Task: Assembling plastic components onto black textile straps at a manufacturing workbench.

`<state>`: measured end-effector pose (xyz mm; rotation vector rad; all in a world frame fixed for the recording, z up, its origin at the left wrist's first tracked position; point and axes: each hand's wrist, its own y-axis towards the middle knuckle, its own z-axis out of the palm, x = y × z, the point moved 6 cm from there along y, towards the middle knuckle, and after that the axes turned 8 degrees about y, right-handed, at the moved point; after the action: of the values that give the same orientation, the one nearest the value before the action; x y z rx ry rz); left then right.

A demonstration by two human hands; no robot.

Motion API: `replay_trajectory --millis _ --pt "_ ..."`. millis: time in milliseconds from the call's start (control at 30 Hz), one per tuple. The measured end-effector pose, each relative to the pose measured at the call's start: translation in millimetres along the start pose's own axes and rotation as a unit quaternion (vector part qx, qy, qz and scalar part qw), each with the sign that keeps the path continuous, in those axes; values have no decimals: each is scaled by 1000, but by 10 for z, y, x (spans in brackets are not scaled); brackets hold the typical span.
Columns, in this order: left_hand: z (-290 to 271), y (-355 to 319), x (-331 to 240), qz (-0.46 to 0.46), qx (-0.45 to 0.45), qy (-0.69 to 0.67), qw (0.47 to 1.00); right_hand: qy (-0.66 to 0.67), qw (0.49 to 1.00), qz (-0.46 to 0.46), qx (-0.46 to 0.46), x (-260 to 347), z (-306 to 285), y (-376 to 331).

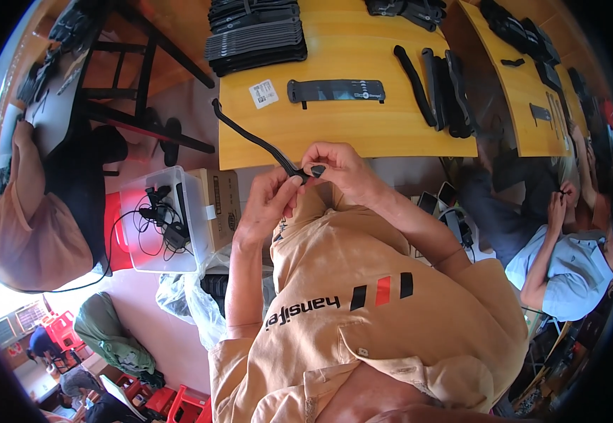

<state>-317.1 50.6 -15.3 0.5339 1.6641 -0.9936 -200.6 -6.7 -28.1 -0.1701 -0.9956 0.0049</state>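
A long, narrow black strap runs from my hands up and left, its far end lying over the left edge of the yellow table. My left hand is closed on the strap near its lower end, thumb on top. Fingers pinched, my right hand grips the strap's dark end piece right beside the left hand. Both hands are just off the table's near edge, in front of my body. On the table ahead lies a flat dark band with a pale print, and a white label is left of it.
Stacked black bands fill the table's far left; folded black straps lie at its right. Left below stands a clear plastic bin with black cables, against a cardboard box. Co-workers sit left and right.
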Motion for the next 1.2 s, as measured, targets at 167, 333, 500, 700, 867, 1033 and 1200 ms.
replay_trajectory --millis 167,333,500,700,867,1033,1200 --pt "21 26 99 2 -53 -17 998 -112 992 -39 -40 42 43 20" --pt "21 42 84 6 -92 82 992 -169 984 -27 -44 17 60 50" --pt "33 -19 46 -2 -48 9 999 40 995 65 61 -70 54 45" --pt "20 -62 10 -15 -40 -79 996 38 996 61 61 37 164 11" --pt "-43 -87 -19 -9 -112 -71 991 -275 953 -125 10 308 330 -44" --pt "-4 -151 -50 -22 -116 -73 990 -389 880 -270 29 331 398 -91" --pt "5 -194 -121 -1 -87 -71 994 -224 956 -175 76 312 374 -63"
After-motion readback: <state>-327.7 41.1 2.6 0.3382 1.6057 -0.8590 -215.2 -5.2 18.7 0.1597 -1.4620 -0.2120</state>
